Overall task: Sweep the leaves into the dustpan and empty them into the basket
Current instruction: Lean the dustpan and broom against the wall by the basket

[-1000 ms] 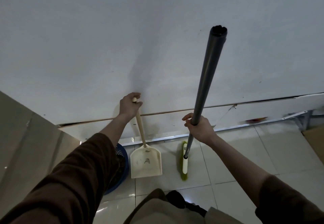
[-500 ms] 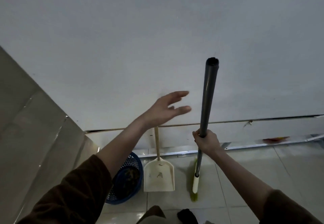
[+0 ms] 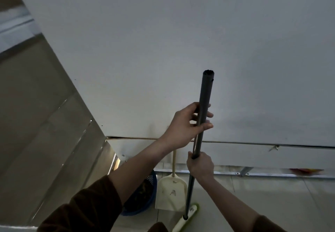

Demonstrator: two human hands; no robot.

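The light is dim, flat and greyish, with little contrast. The white wall [image 3: 163, 41] is evenly lit and carries only a faint, soft-edged shadow to the right of the broom handle [image 3: 205, 104]. A small bright glint sits at the lower edge of the metal panel [image 3: 54, 123] on the left. The sleeves [image 3: 87, 210] and the inside of the blue basket [image 3: 143, 195] sink to near black. The red object [image 3: 306, 170] near the right edge is smeared by blur. Straight lines lean and bow toward the edges.

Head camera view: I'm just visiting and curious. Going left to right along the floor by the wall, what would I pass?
blue basket → cream dustpan → broom → a blurred red object at the foot of the wall, too unclear to name.
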